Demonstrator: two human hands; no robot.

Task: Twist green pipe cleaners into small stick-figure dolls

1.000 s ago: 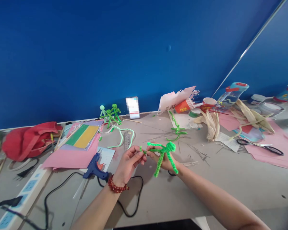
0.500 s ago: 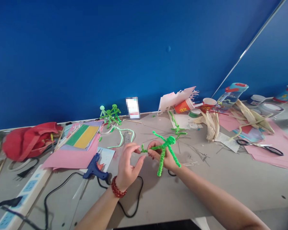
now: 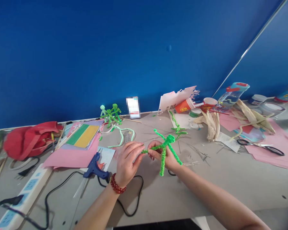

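A bright green pipe-cleaner figure point(image 3: 165, 150) with a looped head, two arms and two legs is held above the grey table point(image 3: 206, 188). My right hand point(image 3: 163, 157) grips it from behind at the body. My left hand point(image 3: 127, 162), with a red bead bracelet at the wrist, pinches the tip of the figure's left arm between thumb and fingers. Both hands are closed on the figure near the table's middle.
A blue glue gun point(image 3: 95, 168) with a black cord lies left of my hands, by pink paper point(image 3: 69, 157) and a power strip point(image 3: 24, 195). More green figures point(image 3: 110, 115) stand at the back. Scissors point(image 3: 261, 146), corn husks point(image 3: 211, 125), cups point(image 3: 185, 104) and a red bag point(image 3: 26, 138) lie around.
The figure turned more upright and one arm swung up. My left hand let go of the arm tip, opened, then closed on it again.
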